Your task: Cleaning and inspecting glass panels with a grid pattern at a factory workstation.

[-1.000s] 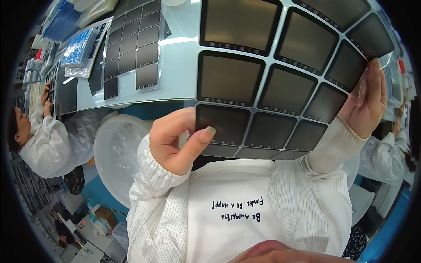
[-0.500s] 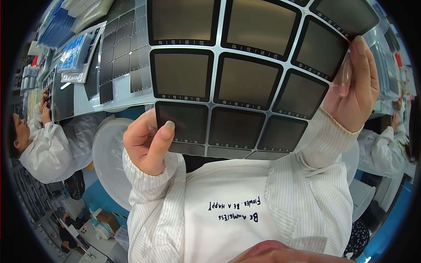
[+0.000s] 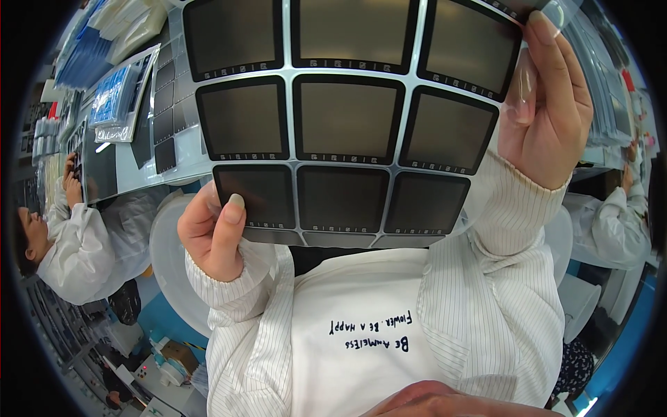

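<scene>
Up close in front of me is a clear sheet [image 3: 290, 118] bearing several dark rectangular panels with black borders, set in rows. My left hand [image 3: 217, 233] pinches its lower left edge, the thumb lying over a corner panel. At the upper right side, my right hand [image 3: 552, 104] grips the sheet between thumb and fingers. The sheet is held up off the table and tilted, and its top runs out of view. Some of my right fingers show through or behind the clear edge.
A glass-topped table [image 3: 132, 170] at the left carries another sheet of dark panels [image 3: 165, 111], a blue-and-white packet [image 3: 111, 97] and stacked blue film [image 3: 83, 59]. More clear stacks [image 3: 590, 83] stand at the right. Co-workers in white sit at the left [image 3: 76, 243] and right [image 3: 604, 236].
The sheet has shifted left and turned slightly, its rows now more level. Both hands still hold it; the left moved a little left and down, the right slightly left and up.
</scene>
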Demonstrator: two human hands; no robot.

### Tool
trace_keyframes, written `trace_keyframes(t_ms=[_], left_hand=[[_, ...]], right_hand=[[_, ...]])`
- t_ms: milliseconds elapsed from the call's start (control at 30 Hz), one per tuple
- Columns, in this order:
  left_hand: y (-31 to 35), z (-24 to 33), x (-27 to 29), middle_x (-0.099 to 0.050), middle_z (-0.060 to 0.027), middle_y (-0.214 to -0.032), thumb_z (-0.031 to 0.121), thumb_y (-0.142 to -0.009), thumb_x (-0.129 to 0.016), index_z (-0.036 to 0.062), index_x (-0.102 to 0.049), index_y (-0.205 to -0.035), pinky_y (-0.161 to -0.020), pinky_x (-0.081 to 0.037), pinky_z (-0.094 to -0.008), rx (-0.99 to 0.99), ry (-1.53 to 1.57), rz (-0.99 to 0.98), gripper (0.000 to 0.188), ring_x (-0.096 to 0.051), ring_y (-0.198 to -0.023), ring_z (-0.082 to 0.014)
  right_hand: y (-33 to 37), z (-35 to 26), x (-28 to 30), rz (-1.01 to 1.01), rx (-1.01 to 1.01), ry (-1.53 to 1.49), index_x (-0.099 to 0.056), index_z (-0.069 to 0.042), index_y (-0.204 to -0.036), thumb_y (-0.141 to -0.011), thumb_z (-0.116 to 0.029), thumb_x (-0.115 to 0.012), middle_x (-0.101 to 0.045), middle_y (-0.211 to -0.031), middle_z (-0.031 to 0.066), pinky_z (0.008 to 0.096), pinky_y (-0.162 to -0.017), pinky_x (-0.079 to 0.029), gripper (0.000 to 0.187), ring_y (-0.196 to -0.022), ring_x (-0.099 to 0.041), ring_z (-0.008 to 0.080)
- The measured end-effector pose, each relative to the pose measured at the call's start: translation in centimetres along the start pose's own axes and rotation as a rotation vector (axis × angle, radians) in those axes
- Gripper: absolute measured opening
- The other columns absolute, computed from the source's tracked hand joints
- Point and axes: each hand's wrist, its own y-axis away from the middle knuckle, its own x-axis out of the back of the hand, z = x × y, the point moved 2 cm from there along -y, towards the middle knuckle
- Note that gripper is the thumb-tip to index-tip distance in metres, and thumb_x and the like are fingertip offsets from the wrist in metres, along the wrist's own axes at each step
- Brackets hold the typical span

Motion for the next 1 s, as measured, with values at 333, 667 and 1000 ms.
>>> trace_keyframes(t_ms=[333,667,1000], left_hand=[[0.4,-0.3,1.6,-0.067,-0.0086,-0.095,0.011,-0.091,-0.056,-0.0059,-0.061,-0.108,-0.077,-0.044,-0.0228,-0.010,0.076,0.024,0.024,-0.060,-0.083,-0.0114],[1.2,-0.7,0.1,-0.067,-0.0084,-0.089,0.015,-0.092,-0.058,-0.0063,-0.061,-0.103,-0.068,-0.045,-0.0231,-0.110,0.059,0.045,0.024,-0.058,-0.073,-0.0094],[1.1,0.0,-1.5,-0.058,-0.0053,-0.063,0.021,-0.091,-0.060,0.0003,-0.056,-0.070,-0.048,-0.036,-0.0221,-0.074,-0.075,-0.075,0.030,-0.049,-0.050,-0.0092]], right_hand=[[-0.8,-1.4,-5.5,0.268,-0.108,0.047,-0.062,0.009,-0.104,-0.093,-0.004,-0.053,-0.067,-0.077,0.0113,0.0167,-0.033,-0.032,0.019,-0.036,-0.044,0.0059],[-1.4,-1.8,-5.7,0.250,-0.063,-0.049,-0.061,0.008,-0.107,-0.095,-0.007,-0.051,-0.060,-0.057,0.0066,0.0167,-0.037,-0.034,0.022,-0.036,-0.041,0.0055],[-3.4,-3.2,-2.8,0.063,0.041,0.071,-0.062,0.001,-0.106,-0.098,-0.016,-0.048,-0.039,-0.047,-0.0048,0.0151,-0.044,-0.027,0.024,-0.042,-0.033,0.0023]])
